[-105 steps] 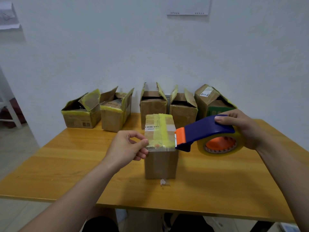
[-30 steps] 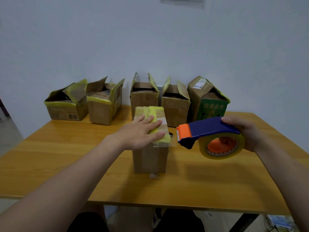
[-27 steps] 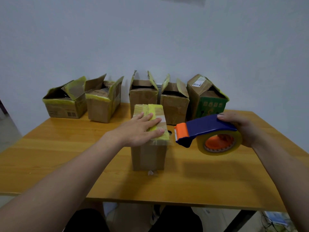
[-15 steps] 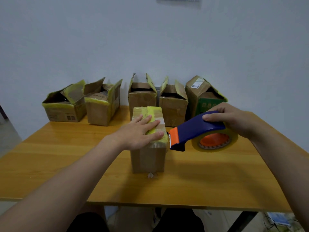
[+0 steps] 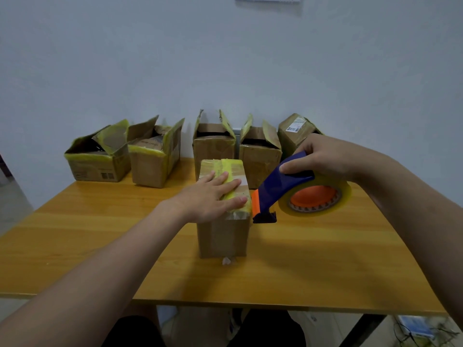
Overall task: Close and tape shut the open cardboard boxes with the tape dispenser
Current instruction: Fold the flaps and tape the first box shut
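Note:
A closed cardboard box [image 5: 223, 236] with yellow tape across its top stands in the middle of the wooden table [image 5: 75, 241]. My left hand [image 5: 213, 196] lies flat on the box's top, fingers straight, pressing it down. My right hand [image 5: 323, 156] grips the blue handle of the tape dispenser [image 5: 285, 189], which carries a yellowish tape roll on an orange core. The dispenser is tilted down, its orange nose touching the box's upper right edge.
Several open cardboard boxes line the back of the table by the white wall: two at the left [image 5: 100, 156] [image 5: 155, 159], two in the middle [image 5: 213, 146] [image 5: 259, 154], one partly hidden behind my right hand [image 5: 293, 131]. A scrap of tape [image 5: 226, 260] lies at the closed box's foot.
My right hand has swung the dispenser left and tipped it downward until its nose met the box's right edge. My left hand went from pinching the box's side to lying flat on top.

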The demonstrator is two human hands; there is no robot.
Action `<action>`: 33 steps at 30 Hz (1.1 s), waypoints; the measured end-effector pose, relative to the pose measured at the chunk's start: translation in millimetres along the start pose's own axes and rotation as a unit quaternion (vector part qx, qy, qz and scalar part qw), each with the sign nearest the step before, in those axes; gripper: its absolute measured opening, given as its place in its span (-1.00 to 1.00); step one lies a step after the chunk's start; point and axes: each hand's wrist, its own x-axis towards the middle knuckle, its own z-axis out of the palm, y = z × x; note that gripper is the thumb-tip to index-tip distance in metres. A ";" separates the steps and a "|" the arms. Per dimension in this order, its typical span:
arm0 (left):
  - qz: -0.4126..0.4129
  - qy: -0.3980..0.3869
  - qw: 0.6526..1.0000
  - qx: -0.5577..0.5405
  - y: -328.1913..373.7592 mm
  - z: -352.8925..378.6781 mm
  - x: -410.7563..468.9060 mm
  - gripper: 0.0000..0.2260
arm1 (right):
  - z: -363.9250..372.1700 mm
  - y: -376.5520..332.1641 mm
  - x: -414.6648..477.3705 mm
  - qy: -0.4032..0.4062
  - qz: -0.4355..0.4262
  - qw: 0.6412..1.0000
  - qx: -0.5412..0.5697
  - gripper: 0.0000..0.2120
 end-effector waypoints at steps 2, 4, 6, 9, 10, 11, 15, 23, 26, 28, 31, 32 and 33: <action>0.002 -0.002 1.000 -0.001 0.1 -0.1 -0.6 -0.21 | 1.8 2.6 -2.7 0.000 0.005 1.000 0.012 -0.29; 0.003 -0.004 1.000 0.001 0.0 0.5 -0.5 -0.21 | 3.9 8.6 -8.4 0.002 0.007 0.999 0.035 -0.37; 0.003 -0.001 1.000 0.005 -0.6 0.4 0.2 -0.24 | 5.5 16.6 -14.6 0.008 0.010 0.998 0.060 -0.50; 0.003 0.001 1.000 0.003 -1.2 0.9 0.2 -0.26 | 9.2 21.2 -22.5 0.019 0.026 0.996 0.077 -0.65; 0.003 0.000 1.000 0.003 -1.2 0.9 0.0 -0.25 | 10.1 20.5 -22.9 0.022 0.026 0.996 0.077 -0.65; 0.004 -0.002 1.000 0.003 -0.8 0.8 -0.5 -0.23 | 10.3 18.7 -22.5 0.022 0.027 0.997 0.073 -0.65; 0.009 -0.001 1.000 -0.008 -3.1 0.0 -1.5 -0.23 | 14.3 11.6 -12.7 0.028 0.035 0.997 -0.060 -0.59; 0.016 -0.006 1.000 -0.010 -6.1 0.7 2.1 -0.24 | 66.0 47.7 -12.9 0.059 0.091 0.975 -0.193 -0.65; 0.020 -0.002 1.000 -0.022 -8.8 2.7 2.0 -0.24 | 69.2 40.3 -7.1 0.070 0.073 0.979 -0.178 -0.67; 0.019 0.002 1.000 -0.024 -7.9 1.9 0.8 -0.23 | 69.5 36.7 -6.0 0.075 0.061 0.981 -0.166 -0.68; 0.020 0.011 0.999 -0.036 -6.5 2.4 0.6 -0.21 | 67.8 37.4 -6.3 0.089 0.051 0.983 -0.153 -0.64; 0.022 0.017 0.999 -0.043 -7.7 2.7 0.9 -0.21 | 65.5 39.2 -6.9 0.106 0.051 0.982 -0.148 -0.62; 0.024 0.023 0.998 -0.050 -9.1 2.5 1.2 -0.22 | 62.6 41.0 -8.3 0.136 0.051 0.980 -0.137 -0.60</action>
